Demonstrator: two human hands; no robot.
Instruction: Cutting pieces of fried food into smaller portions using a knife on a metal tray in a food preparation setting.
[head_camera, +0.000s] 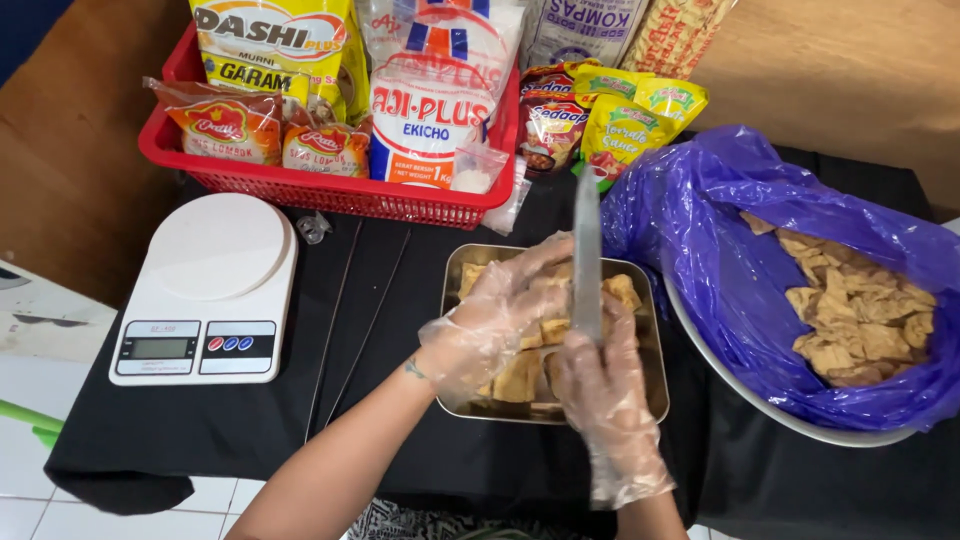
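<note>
A rectangular metal tray (455, 268) sits on the black cloth and holds several golden-brown fried pieces (622, 290). My left hand (490, 315), in a clear plastic glove, rests flat over the pieces in the tray's middle. In its own clear glove, my right hand (600, 385) grips the handle of a knife (587, 240), whose long blade points away from me over the tray. The blade stands on edge just to the right of my left fingers.
A white kitchen scale (205, 290) stands at the left. A red basket (330, 190) of seasoning packets sits at the back, with more packets (620, 120) beside it. On the right, a metal bowl (760, 400) lined with a purple bag (700, 240) holds cut brown pieces (860, 320).
</note>
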